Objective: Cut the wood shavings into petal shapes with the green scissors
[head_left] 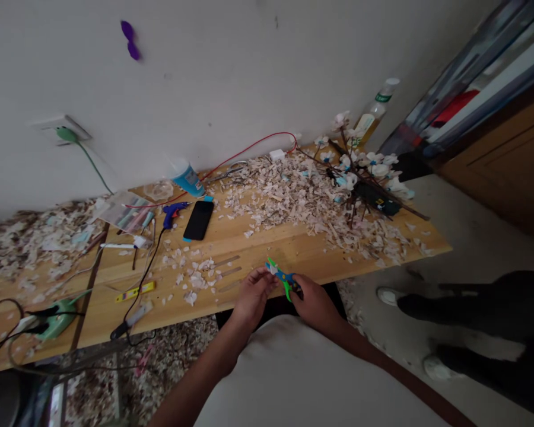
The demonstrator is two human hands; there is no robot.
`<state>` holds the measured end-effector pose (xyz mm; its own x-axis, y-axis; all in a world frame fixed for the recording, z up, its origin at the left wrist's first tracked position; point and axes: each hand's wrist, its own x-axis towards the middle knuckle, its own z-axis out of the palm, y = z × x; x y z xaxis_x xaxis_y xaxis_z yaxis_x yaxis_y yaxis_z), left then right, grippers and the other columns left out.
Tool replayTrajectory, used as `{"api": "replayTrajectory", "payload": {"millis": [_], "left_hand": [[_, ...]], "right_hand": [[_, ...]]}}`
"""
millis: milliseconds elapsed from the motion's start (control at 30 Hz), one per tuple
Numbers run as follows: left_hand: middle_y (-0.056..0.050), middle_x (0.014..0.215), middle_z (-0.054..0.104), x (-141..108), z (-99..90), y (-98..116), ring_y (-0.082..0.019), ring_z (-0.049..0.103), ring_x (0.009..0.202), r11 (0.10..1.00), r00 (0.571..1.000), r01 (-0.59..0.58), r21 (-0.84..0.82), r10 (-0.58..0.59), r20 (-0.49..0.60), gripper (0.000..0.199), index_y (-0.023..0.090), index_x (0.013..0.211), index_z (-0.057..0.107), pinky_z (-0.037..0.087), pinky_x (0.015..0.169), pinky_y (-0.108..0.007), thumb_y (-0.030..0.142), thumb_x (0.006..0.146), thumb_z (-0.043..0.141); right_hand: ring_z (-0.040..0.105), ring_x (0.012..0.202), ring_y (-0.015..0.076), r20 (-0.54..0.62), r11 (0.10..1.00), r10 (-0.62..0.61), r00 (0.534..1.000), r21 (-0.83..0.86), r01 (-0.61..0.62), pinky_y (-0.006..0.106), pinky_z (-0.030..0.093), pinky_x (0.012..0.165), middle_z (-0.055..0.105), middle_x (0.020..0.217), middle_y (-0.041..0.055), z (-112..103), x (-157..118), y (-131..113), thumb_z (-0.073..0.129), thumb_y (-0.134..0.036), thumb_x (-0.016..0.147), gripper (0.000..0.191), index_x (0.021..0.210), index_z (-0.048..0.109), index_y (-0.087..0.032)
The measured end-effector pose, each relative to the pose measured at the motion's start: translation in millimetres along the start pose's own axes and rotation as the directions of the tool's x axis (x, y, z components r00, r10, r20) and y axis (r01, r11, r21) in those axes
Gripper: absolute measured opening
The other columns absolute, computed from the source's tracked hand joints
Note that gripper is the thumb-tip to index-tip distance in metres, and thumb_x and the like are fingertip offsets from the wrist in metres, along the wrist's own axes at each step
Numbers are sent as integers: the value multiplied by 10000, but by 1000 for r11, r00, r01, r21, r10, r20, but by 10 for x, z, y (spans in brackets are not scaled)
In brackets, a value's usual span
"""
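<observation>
My right hand (pixel 314 299) grips a pair of green and blue scissors (pixel 286 279) by the handles, close to the table's front edge. The blades point up and left, toward my left hand (pixel 254 292). Its fingers are pinched together beside the blade tips. A small whitish piece (pixel 273 268) shows at the blades, by my left fingertips; its kind is too small to make out. Pale shell-like scraps (pixel 199 280) lie on the wooden table (pixel 267 240) to the left of my hands.
A phone (pixel 199 220), blue glue gun (pixel 174 213), blue cup (pixel 189 179) and yellow cutter (pixel 136 291) lie left. Scraps heap along the wall. Branches with white flowers (pixel 349 180) and a bottle (pixel 376 112) are at right. Another person's legs (pixel 463 305) show at right.
</observation>
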<state>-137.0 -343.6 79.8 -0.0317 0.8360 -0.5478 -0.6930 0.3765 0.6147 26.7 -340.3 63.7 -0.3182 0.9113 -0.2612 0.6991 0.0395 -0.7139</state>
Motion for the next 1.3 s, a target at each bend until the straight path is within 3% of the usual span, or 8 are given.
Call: {"api": "replayTrajectory", "payload": {"millis": [367,667,900,1300], "left_hand": [[-18,805,710,-14,12,-132,-117,624,757,972,983,-181,148,184,-5,220,170,855,739,483,776,-232,329,718,804],[-6,737,681,18,-20,-148,-105,600,691,975,982,-185,125,189,-20,194,171,770,723,474,718,-216,352,735,781],[-5,740,669,80,-95,-162,-102,579,668,962,978,-189,199,203,-52,206,157,792,709,461,687,-221,329,708,786],[-2,694,655,110,-124,13,-110,554,631,932,985,-168,321,175,5,176,162,747,705,437,666,-235,312,688,774]], "right_hand": [[611,993,246,-17,997,8,1000,-80,-9,343,437,861,645,1118,149,-26,-30,-39,486,-181,852,267,1091,596,-140],[614,937,223,17,1000,-18,1000,-8,18,314,437,824,662,1038,109,-21,-36,-61,502,-202,848,225,1046,601,-162],[607,965,230,23,1000,-22,999,-19,22,313,426,846,661,1051,115,-32,-53,-80,526,-201,838,229,1050,602,-155],[602,898,209,46,1000,-10,999,13,9,284,420,790,667,999,89,-50,-43,-89,526,-181,823,204,1013,601,-179]]}}
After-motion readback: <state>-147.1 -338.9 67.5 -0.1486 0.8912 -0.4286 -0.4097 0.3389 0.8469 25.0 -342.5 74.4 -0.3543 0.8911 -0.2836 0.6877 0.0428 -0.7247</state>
